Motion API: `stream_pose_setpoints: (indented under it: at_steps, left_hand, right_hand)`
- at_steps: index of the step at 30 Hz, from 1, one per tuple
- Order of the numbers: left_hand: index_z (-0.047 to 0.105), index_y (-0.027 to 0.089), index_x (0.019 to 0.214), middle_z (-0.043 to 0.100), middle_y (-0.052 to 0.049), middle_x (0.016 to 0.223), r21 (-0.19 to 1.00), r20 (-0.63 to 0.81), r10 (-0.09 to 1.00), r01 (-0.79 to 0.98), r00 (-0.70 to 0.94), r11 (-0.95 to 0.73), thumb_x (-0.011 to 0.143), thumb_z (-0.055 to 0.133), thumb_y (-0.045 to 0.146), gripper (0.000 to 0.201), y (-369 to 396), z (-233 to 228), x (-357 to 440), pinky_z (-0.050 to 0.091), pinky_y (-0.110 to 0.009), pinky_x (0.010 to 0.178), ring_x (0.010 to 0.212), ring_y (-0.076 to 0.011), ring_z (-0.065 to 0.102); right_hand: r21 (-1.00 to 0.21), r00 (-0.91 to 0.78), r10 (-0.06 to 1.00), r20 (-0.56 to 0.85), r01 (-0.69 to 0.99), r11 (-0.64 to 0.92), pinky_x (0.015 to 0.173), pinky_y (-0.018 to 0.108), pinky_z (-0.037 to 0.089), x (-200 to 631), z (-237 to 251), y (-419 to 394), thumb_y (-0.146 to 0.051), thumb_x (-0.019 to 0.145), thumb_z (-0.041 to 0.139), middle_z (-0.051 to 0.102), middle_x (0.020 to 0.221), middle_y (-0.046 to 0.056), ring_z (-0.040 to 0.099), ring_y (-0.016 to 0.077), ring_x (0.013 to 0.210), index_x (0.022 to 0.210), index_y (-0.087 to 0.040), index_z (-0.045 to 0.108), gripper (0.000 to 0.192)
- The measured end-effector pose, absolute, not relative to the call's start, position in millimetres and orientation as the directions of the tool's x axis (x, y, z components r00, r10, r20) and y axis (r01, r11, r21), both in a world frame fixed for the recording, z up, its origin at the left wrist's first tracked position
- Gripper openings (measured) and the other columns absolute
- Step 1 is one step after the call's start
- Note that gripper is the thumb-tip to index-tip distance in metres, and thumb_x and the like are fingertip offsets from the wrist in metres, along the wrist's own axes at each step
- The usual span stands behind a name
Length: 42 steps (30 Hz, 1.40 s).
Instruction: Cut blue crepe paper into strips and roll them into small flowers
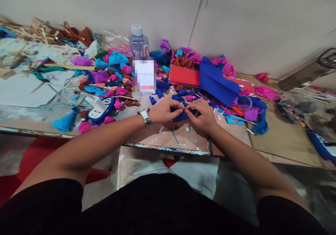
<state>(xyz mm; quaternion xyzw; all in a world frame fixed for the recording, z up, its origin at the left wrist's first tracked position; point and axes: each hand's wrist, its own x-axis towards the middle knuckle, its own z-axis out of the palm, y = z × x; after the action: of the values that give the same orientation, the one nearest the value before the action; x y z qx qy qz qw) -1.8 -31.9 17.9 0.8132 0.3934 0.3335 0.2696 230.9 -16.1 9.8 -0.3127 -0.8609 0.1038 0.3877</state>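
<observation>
**Both hands pinch a dark blue paper piece at the table's near edge**

Nearest to us, our two forearms reach forward over the wooden table (283,140), and the hands meet close to its near edge. Our left hand (165,111), with a metal wristwatch (145,116) on its wrist, has its fingers curled tight on one end of a small piece of dark blue crepe paper (183,115). Our right hand (203,117) grips the other end, its fingers likewise closed, so the paper sits pinched between both hands just above the tabletop.

To the left of the hands lies a white and blue power strip (101,109), with pink paper buds (84,126) and a light blue paper tassel (64,122) near it. Just beyond the hands a dark blue folded sheet (216,81) leans over a red sheet (183,76). To the right of these rests a roll of clear tape (244,102).

Farther back a clear plastic water bottle (138,42) stands upright amid a heap of pink, purple, blue and brown crumpled paper. At the far left, a pile of thin wooden sticks (34,32) lies against the wall.
</observation>
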Motion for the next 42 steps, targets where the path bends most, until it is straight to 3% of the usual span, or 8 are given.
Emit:
stream_pose_setpoints:
  at_steps: [10,17,20,23,27,35,42]
  left_hand:
    - [0.081,0.015,0.096,0.079,-0.003,0.083,0.877,0.215,0.850,0.288,0.481,-0.385,0.092,0.065,0.030,0.023,-27,15,1,0.051,-0.024,0.066,0.071,-0.0129,0.067]
    - [0.081,0.015,0.092,0.079,-0.002,0.084,0.925,0.128,0.886,0.268,0.446,-0.269,0.086,0.064,0.017,0.019,-25,20,0,0.055,-0.025,0.074,0.073,-0.0128,0.068]
    - [0.081,0.014,0.090,0.080,-0.003,0.086,0.926,0.138,0.884,0.259,0.447,-0.275,0.088,0.068,0.024,0.017,-26,21,-1,0.055,-0.027,0.078,0.077,-0.0139,0.069]
    - [0.081,0.014,0.090,0.078,-0.003,0.082,0.934,0.139,0.887,0.240,0.439,-0.265,0.092,0.070,0.038,0.027,-27,21,0,0.051,-0.025,0.071,0.072,-0.0130,0.066]
    - [0.080,0.014,0.089,0.076,-0.003,0.078,0.936,0.152,0.885,0.224,0.441,-0.272,0.091,0.071,0.041,0.029,-27,19,1,0.049,-0.024,0.066,0.068,-0.0122,0.063]
    - [0.080,0.016,0.091,0.079,-0.004,0.084,0.825,0.300,0.854,0.333,0.425,-0.456,0.094,0.067,0.034,0.022,-29,18,1,0.051,-0.026,0.070,0.074,-0.0145,0.069]
    - [0.081,0.021,0.105,0.084,-0.004,0.101,0.561,0.469,0.748,0.496,0.470,-0.663,0.100,0.061,0.035,0.025,-36,16,-1,0.052,-0.030,0.079,0.091,-0.0197,0.077]
  right_hand:
    - [-0.378,-0.508,0.559,0.655,0.420,0.825,0.092,0.049,0.054,231,14,-17,-0.031,0.096,0.072,0.082,0.094,0.003,0.073,0.0262,0.093,0.097,-0.030,0.080,0.009]
    - [-0.338,-0.549,0.536,0.641,0.425,0.840,0.095,0.050,0.051,233,15,-16,-0.030,0.097,0.071,0.084,0.095,0.002,0.073,0.0260,0.095,0.098,-0.032,0.082,0.011]
    - [-0.311,-0.556,0.511,0.656,0.418,0.854,0.094,0.049,0.051,233,16,-16,-0.029,0.097,0.070,0.084,0.095,0.002,0.073,0.0254,0.094,0.097,-0.031,0.081,0.011]
    - [-0.292,-0.556,0.492,0.670,0.413,0.863,0.094,0.049,0.051,232,16,-16,-0.028,0.097,0.072,0.083,0.095,0.002,0.073,0.0255,0.094,0.098,-0.030,0.080,0.009]
    - [-0.275,-0.550,0.497,0.671,0.438,0.856,0.094,0.048,0.051,232,15,-16,-0.030,0.096,0.073,0.083,0.097,0.003,0.074,0.0257,0.096,0.102,-0.028,0.078,0.008]
    - [-0.292,-0.546,0.521,0.657,0.453,0.843,0.093,0.047,0.050,231,12,-16,-0.029,0.097,0.071,0.081,0.097,0.004,0.073,0.0264,0.095,0.099,-0.026,0.074,0.005]
    - [-0.384,-0.539,0.595,0.596,0.459,0.801,0.093,0.047,0.048,230,9,-17,-0.031,0.099,0.066,0.078,0.099,0.005,0.070,0.0271,0.098,0.099,-0.026,0.070,0.007]
